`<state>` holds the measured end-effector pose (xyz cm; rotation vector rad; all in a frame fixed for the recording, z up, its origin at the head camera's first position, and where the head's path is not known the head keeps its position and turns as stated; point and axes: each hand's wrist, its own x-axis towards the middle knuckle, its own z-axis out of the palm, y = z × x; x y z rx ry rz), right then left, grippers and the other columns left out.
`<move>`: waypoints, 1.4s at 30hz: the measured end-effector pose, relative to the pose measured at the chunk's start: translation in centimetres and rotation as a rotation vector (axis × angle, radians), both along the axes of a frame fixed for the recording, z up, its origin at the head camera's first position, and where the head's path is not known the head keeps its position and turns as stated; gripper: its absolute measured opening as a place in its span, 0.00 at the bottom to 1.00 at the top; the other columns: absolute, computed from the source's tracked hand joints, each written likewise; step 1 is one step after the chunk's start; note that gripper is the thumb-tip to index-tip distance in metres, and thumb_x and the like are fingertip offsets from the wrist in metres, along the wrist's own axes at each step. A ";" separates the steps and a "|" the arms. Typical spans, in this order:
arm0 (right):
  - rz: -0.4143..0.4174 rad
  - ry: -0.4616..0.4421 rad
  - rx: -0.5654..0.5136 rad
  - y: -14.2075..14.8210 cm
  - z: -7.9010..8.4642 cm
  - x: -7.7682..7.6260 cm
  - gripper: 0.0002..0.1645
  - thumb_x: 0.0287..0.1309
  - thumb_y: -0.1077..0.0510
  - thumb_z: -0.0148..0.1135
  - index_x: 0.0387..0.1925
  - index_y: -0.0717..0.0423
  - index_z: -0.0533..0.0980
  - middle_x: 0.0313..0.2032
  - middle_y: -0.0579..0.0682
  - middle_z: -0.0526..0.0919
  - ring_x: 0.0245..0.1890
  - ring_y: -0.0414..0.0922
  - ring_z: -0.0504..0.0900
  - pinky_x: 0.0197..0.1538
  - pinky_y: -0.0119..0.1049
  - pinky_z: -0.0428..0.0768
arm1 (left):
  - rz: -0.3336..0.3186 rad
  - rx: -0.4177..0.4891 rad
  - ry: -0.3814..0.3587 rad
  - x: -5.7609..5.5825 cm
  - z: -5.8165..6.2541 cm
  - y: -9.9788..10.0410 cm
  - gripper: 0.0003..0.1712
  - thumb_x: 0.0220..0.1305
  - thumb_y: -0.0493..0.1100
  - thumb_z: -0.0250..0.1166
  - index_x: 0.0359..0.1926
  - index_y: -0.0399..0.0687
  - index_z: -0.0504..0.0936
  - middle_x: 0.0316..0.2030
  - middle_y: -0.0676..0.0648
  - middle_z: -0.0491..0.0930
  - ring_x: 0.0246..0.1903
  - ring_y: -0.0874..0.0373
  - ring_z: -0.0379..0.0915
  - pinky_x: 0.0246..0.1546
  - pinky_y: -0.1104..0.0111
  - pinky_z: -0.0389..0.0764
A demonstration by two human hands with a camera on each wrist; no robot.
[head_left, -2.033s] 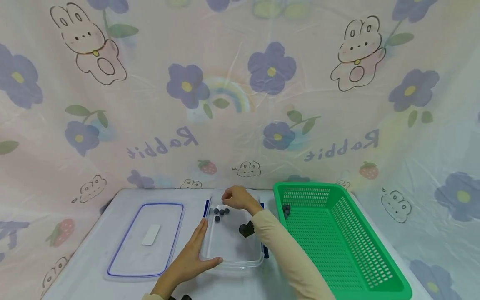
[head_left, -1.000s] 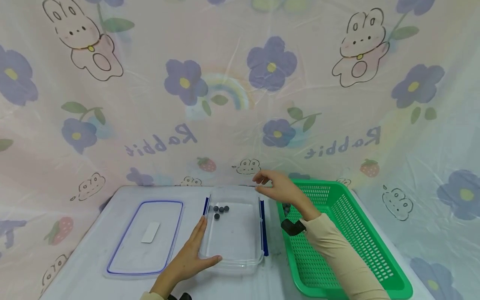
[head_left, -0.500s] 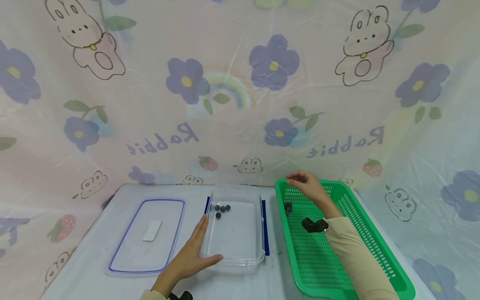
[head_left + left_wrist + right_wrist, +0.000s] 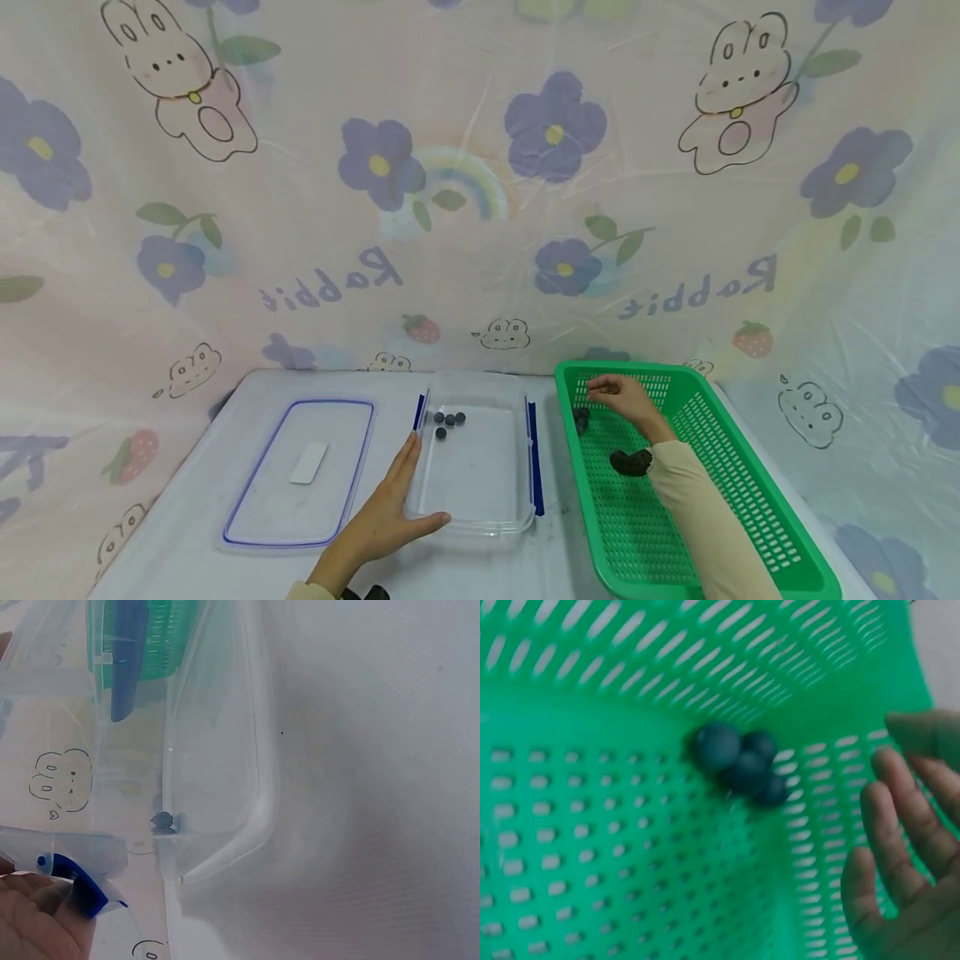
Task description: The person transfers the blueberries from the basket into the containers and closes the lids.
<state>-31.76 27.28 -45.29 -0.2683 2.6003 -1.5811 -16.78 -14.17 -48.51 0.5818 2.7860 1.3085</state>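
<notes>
My left hand (image 4: 384, 518) rests with straight fingers against the near left side of a clear plastic box (image 4: 480, 528), thumb spread along its front. Several blueberries (image 4: 450, 420) lie at the back left of the box. In the left wrist view a blue locking flap (image 4: 82, 885) of the box hangs beside the hand. My right hand (image 4: 628, 402) is inside the back left part of a green basket (image 4: 592, 533). Seen from the right wrist, its loosely bent fingers (image 4: 889, 825) are apart from a small cluster of blueberries (image 4: 744, 771) in the basket's corner, holding nothing.
To the left lies a clear lid (image 4: 258, 508) with a blue seal, and a white rectangle (image 4: 309, 462) shows on it. A patterned curtain (image 4: 480, 275) hangs behind the table. The basket's high slotted walls surround the right hand.
The right hand has left the space over the clear box, moved right and then lowered into the green basket. The left hand keeps its place at the box.
</notes>
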 end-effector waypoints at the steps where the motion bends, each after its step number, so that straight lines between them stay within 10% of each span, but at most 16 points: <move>1: 0.015 -0.003 -0.007 0.1 -0.3 -0.1 0.21 0.64 0.61 0.62 0.54 0.71 0.74 0.45 0.60 0.80 0.47 0.54 0.78 0.55 0.59 0.71 | -0.001 -0.002 0.003 0.0 0.0 0.0 0.65 0.53 0.60 0.72 0.76 0.41 0.39 0.76 0.41 0.35 0.72 0.39 0.38 0.64 0.40 0.52; 31: 0.160 0.084 0.049 1.2 -3.8 0.3 0.13 0.54 0.65 0.67 0.43 0.66 0.81 0.35 0.53 0.84 0.36 0.48 0.82 0.40 0.46 0.80 | 0.008 0.005 0.020 0.0 -0.2 0.1 0.65 0.53 0.60 0.73 0.76 0.40 0.40 0.76 0.41 0.37 0.71 0.40 0.39 0.64 0.41 0.53; 42: 0.075 0.033 0.155 0.2 -4.1 0.2 0.13 0.52 0.69 0.68 0.41 0.68 0.81 0.36 0.56 0.84 0.38 0.51 0.81 0.42 0.45 0.78 | 0.005 0.009 0.011 0.0 -0.2 0.0 0.65 0.53 0.60 0.73 0.77 0.42 0.40 0.76 0.42 0.36 0.72 0.41 0.38 0.64 0.41 0.52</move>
